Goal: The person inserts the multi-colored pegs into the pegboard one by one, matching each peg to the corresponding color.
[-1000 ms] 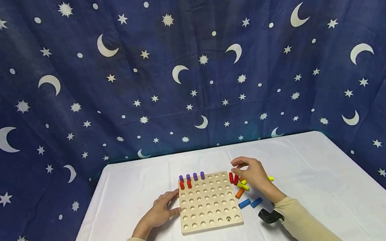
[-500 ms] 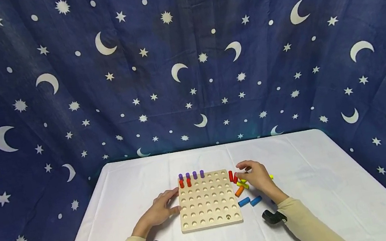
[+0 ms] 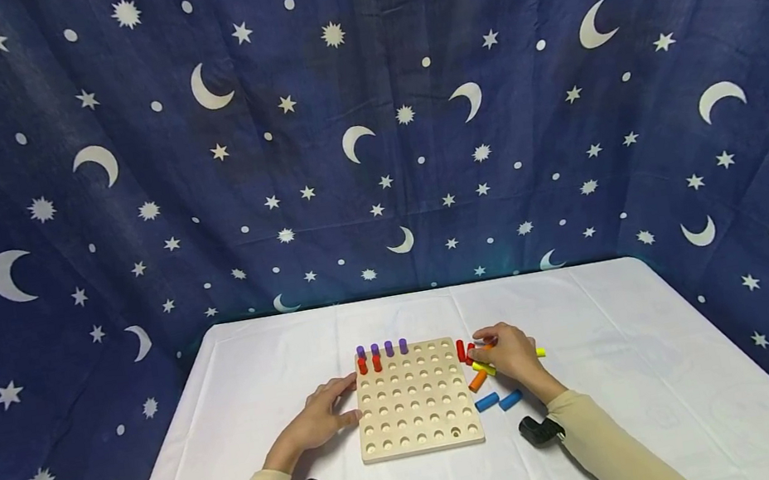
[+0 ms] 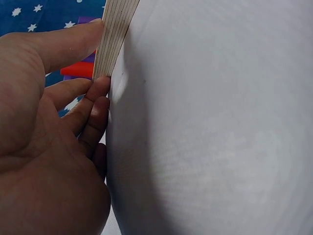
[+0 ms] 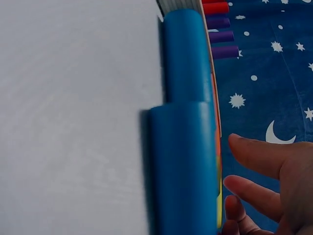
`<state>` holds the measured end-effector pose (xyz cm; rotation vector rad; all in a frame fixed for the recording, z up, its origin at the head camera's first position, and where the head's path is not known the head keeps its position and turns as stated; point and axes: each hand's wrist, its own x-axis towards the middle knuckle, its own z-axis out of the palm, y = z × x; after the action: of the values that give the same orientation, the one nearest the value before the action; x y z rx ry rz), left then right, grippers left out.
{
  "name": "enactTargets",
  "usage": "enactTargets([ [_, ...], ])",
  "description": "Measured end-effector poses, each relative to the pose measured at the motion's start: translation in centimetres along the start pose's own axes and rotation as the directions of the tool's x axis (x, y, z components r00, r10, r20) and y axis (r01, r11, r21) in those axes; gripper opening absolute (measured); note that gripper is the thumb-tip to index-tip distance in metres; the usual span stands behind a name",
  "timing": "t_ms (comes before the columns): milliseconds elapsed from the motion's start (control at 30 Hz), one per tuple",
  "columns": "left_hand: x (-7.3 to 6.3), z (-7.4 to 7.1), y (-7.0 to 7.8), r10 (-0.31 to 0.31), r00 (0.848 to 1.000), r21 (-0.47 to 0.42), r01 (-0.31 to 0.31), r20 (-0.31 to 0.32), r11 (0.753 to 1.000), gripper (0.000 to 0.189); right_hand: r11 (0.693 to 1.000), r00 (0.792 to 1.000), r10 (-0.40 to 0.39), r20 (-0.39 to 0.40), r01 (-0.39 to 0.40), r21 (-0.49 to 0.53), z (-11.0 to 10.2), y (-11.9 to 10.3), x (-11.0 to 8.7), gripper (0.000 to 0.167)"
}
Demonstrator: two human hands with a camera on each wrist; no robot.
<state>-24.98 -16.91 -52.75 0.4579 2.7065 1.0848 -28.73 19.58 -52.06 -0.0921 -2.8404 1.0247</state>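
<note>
A square wooden pegboard [image 3: 422, 406] with rows of holes lies on the white table. Purple pegs [image 3: 389, 349] stand in its back row, and two red pegs [image 3: 377, 364] stand in the row in front. My left hand [image 3: 316, 419] rests against the board's left edge, thumb and fingers touching it. To the right of the board, my right hand [image 3: 512, 356] is low over loose pegs, its thumb and index finger apart in the right wrist view. Loose red pegs [image 3: 461, 351] and a yellow peg [image 3: 484, 368] lie by its fingertips. The hand partly hides other pegs.
An orange peg [image 3: 478, 381] and two blue pegs [image 3: 487, 402] lie right of the board, nearer the front. The end of another yellow peg [image 3: 541, 352] shows beyond the right hand. A dark blue star-patterned cloth [image 3: 414, 185] hangs behind the table [image 3: 590, 300].
My right hand has moved slightly right and down toward the loose pegs. The left hand stays at the board's edge, and the pegs standing in the board are unchanged.
</note>
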Motion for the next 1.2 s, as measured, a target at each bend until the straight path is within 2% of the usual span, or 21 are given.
enactTargets([
  [233,0.03,0.06,0.05,0.001,1.000,-0.007,-0.001,0.004,1.000,0.067,0.999,1.000,0.005,0.020,-0.004,-0.054,0.17,-0.12,0.20,0.034],
  [400,-0.02,-0.01,0.24,-0.017,1.000,-0.003,0.017,0.000,1.000,0.068,0.999,1.000,-0.011,0.014,0.011,-0.050,0.18,-0.11,0.23,0.029],
  [633,-0.07,-0.13,0.31,-0.016,1.000,-0.001,0.016,-0.003,1.000,0.068,0.998,0.998,-0.062,0.004,0.062,0.016,0.07,-0.26,0.06,0.025],
  [767,-0.17,-0.12,0.29,-0.011,1.000,-0.001,0.011,0.002,1.000,0.068,0.996,0.998,-0.063,0.004,0.063,0.064,0.17,-0.34,-0.03,0.022],
  [1000,-0.14,0.00,0.26,-0.005,1.000,-0.012,0.005,-0.001,1.000,0.067,0.986,0.999,-0.022,-0.034,0.028,0.166,0.16,-0.35,0.06,0.024],
  [1200,-0.12,0.01,0.29,-0.010,1.000,-0.014,0.010,-0.003,1.000,0.067,0.969,1.000,0.004,-0.018,0.001,0.246,-0.26,-0.90,-0.01,0.023],
])
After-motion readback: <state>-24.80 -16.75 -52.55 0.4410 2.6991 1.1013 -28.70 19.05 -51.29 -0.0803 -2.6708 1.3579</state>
